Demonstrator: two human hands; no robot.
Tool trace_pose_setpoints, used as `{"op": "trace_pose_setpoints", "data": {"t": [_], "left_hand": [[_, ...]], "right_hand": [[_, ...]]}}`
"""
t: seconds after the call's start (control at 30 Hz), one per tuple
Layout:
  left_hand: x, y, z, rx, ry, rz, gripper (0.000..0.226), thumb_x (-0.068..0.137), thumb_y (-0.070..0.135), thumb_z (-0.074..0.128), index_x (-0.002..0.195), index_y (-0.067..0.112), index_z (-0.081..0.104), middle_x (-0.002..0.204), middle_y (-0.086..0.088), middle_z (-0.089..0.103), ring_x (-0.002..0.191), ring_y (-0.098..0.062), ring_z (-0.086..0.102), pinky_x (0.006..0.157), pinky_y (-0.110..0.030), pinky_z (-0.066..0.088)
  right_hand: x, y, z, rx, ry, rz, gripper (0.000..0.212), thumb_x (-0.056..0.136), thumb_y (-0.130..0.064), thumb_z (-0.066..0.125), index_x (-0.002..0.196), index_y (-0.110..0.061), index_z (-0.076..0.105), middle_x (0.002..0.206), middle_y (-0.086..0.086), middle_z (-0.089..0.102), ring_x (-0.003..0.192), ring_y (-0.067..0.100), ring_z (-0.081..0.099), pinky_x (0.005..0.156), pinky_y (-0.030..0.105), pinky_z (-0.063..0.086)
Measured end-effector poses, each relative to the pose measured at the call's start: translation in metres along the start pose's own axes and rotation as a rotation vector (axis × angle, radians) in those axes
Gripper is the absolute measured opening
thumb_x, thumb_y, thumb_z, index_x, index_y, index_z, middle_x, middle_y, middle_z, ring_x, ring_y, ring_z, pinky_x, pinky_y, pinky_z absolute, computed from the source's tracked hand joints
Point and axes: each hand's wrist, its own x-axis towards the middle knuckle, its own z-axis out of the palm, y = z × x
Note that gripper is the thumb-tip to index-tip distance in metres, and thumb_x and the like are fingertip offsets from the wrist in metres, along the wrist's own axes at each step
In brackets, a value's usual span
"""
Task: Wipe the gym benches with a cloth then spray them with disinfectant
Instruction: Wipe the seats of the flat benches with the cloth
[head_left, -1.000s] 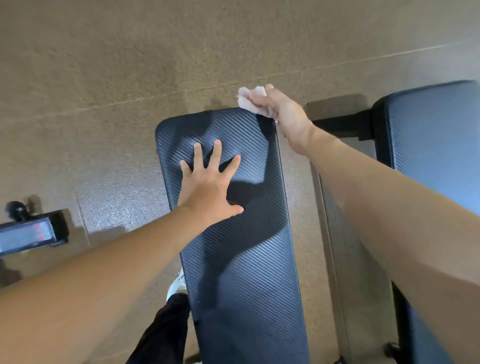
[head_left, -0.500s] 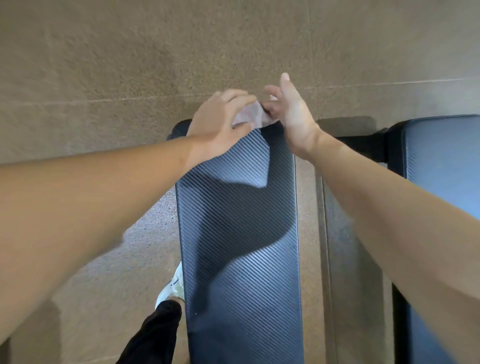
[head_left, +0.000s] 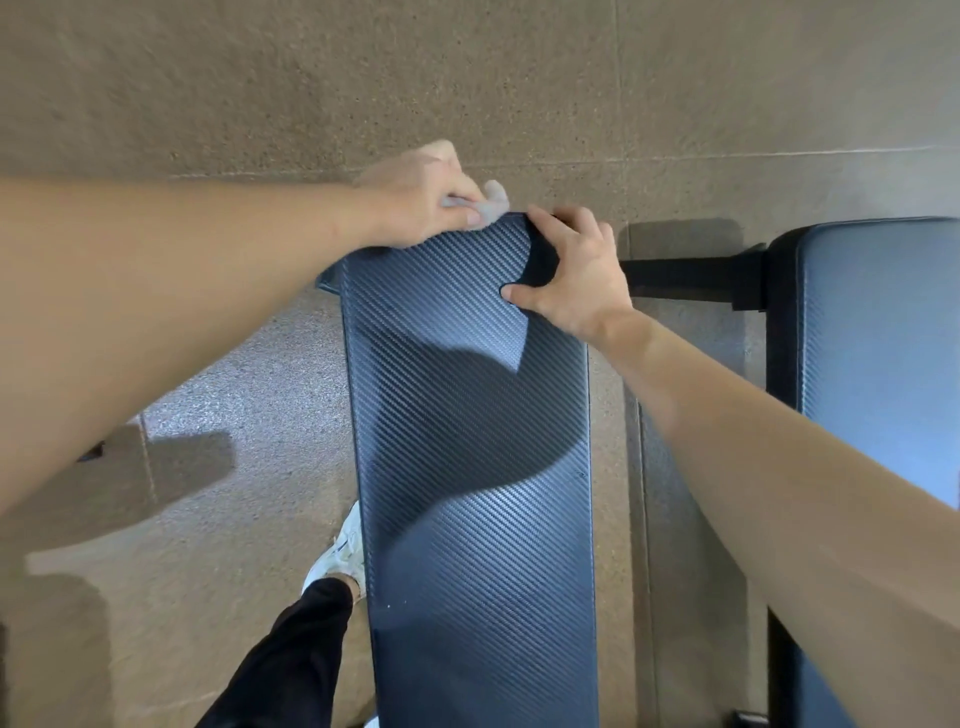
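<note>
A long dark bench pad (head_left: 478, 493) with a diagonal weave pattern runs from the bottom of the view up to its far end. My left hand (head_left: 415, 202) is at that far end, closed around a small pale cloth (head_left: 488, 208) that presses on the pad's top edge. My right hand (head_left: 571, 275) rests on the pad's far right corner, fingers curled over the edge and thumb spread on the surface, holding nothing. No spray bottle is in view.
A second dark bench pad (head_left: 878, 364) stands to the right, joined to a black frame bar (head_left: 685, 280). Speckled tan floor surrounds both. My leg in black trousers and a white shoe (head_left: 337, 556) stand left of the near bench.
The cloth has passed from my right hand to my left hand at the bench's far end. My left hand left the pad surface; my right hand came down onto the far right corner.
</note>
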Motion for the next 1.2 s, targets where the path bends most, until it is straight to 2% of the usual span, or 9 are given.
{"op": "trace_pose_setpoints", "data": {"t": [0.13, 0.23, 0.33, 0.47, 0.57, 0.7, 0.9, 1.07, 1.2], "left_hand": [[-0.023, -0.024, -0.003, 0.053, 0.095, -0.003, 0.031, 0.098, 0.047, 0.061, 0.116, 0.026, 0.075, 0.130, 0.006, 0.060, 0.122, -0.023, 0.046, 0.096, -0.046, 0.043], [-0.042, -0.039, -0.003, 0.057, 0.131, -0.052, 0.031, 0.098, 0.041, 0.062, 0.107, 0.015, 0.076, 0.110, -0.003, 0.072, 0.105, -0.028, 0.061, 0.081, -0.039, 0.044], [-0.063, -0.047, -0.002, -0.062, 0.197, -0.175, 0.028, 0.095, 0.038, 0.068, 0.118, 0.023, 0.075, 0.111, 0.001, 0.076, 0.106, -0.021, 0.067, 0.091, -0.036, 0.051], [-0.086, -0.055, 0.011, -0.217, 0.306, -0.342, 0.026, 0.093, 0.038, 0.071, 0.117, 0.027, 0.073, 0.108, 0.008, 0.072, 0.096, -0.017, 0.069, 0.072, -0.016, 0.049], [-0.100, -0.055, 0.028, -0.364, 0.387, -0.492, 0.027, 0.092, 0.035, 0.074, 0.116, 0.023, 0.073, 0.113, 0.006, 0.072, 0.105, -0.016, 0.066, 0.090, -0.029, 0.052], [-0.121, -0.043, 0.054, -0.725, 0.448, -0.669, 0.017, 0.093, 0.030, 0.074, 0.109, 0.022, 0.074, 0.109, 0.004, 0.073, 0.103, -0.014, 0.067, 0.094, -0.029, 0.054], [-0.150, -0.031, 0.077, -1.130, 0.416, -0.807, 0.010, 0.098, 0.029, 0.070, 0.089, 0.030, 0.065, 0.109, 0.003, 0.071, 0.108, -0.016, 0.070, 0.084, -0.029, 0.057], [-0.166, -0.028, 0.089, -1.153, 0.299, -0.881, 0.011, 0.098, 0.039, 0.067, 0.092, 0.030, 0.064, 0.101, 0.009, 0.066, 0.092, -0.008, 0.065, 0.081, -0.026, 0.053], [-0.177, -0.026, 0.092, -1.143, 0.182, -0.901, 0.013, 0.098, 0.040, 0.064, 0.098, 0.027, 0.063, 0.094, 0.009, 0.067, 0.086, -0.007, 0.063, 0.074, -0.026, 0.046]], "right_hand": [[0.002, -0.001, 0.004, -0.105, 0.028, 0.017, 0.094, 0.080, -0.049, 0.081, 0.158, -0.030, 0.032, 0.151, -0.001, 0.038, 0.138, 0.026, 0.032, 0.116, 0.042, 0.036], [0.001, -0.003, 0.006, -0.168, 0.023, 0.026, 0.094, 0.081, -0.053, 0.078, 0.159, -0.032, 0.028, 0.154, -0.001, 0.035, 0.143, 0.027, 0.030, 0.115, 0.047, 0.038], [0.000, -0.005, 0.008, -0.215, 0.038, 0.038, 0.094, 0.082, -0.055, 0.076, 0.159, -0.034, 0.028, 0.157, 0.001, 0.035, 0.146, 0.027, 0.029, 0.117, 0.050, 0.034], [-0.003, -0.008, 0.010, -0.263, 0.055, 0.062, 0.092, 0.084, -0.055, 0.074, 0.159, -0.035, 0.026, 0.161, 0.002, 0.032, 0.151, 0.027, 0.024, 0.124, 0.053, 0.020], [-0.006, -0.011, 0.013, -0.258, 0.050, 0.092, 0.090, 0.087, -0.053, 0.072, 0.160, -0.037, 0.021, 0.167, 0.001, 0.022, 0.154, 0.028, 0.017, 0.124, 0.055, 0.016], [-0.010, -0.012, 0.017, -0.277, 0.035, 0.125, 0.089, 0.090, -0.053, 0.068, 0.160, -0.039, 0.016, 0.170, -0.002, 0.012, 0.155, 0.029, 0.014, 0.123, 0.056, 0.018], [-0.026, -0.015, 0.029, -0.221, 0.150, 0.144, 0.078, 0.093, -0.051, 0.065, 0.159, -0.036, 0.026, 0.169, 0.002, 0.018, 0.152, 0.031, 0.020, 0.122, 0.052, 0.019], [-0.092, -0.044, 0.070, -0.108, 0.277, 0.061, 0.079, 0.086, -0.054, 0.070, 0.154, -0.033, 0.038, 0.162, 0.003, 0.031, 0.142, 0.032, 0.032, 0.110, 0.054, 0.031], [-0.166, -0.061, 0.113, -0.135, 0.172, 0.055, 0.091, 0.079, -0.055, 0.075, 0.156, -0.036, 0.030, 0.163, 0.002, 0.027, 0.144, 0.034, 0.028, 0.108, 0.058, 0.030]]}}
